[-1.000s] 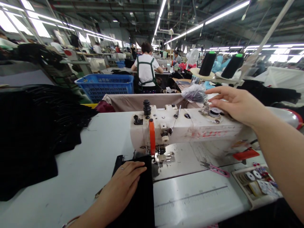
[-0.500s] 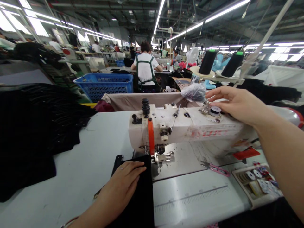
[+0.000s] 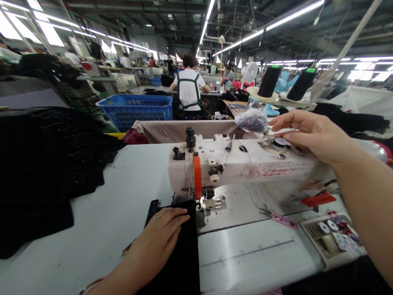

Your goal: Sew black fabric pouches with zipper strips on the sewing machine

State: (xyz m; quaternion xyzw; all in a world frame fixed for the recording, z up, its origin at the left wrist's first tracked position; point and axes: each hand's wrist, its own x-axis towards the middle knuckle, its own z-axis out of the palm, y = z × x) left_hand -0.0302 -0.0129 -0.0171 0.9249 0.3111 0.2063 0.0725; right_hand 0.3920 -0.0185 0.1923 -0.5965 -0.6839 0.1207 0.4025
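Note:
My left hand lies flat, fingers stretched out, on a piece of black fabric. The fabric's far edge is beside the presser foot of a white sewing machine. Over the machine's top right, my right hand hovers with thumb and fingers apart. Under its fingers sits a bobbin on the winder. Any thread between the fingertips is too fine to make out. An orange guard runs down the machine's front.
Pink-handled snips lie right of the needle area, close to a tray of bobbins and small parts. Stacked black fabric covers the table's left. Black thread cones stand behind. Beyond are a blue basket and a seated person.
My right hand has shifted slightly right above the bobbin winder. My left hand stays on the black fabric. The view has moved a little.

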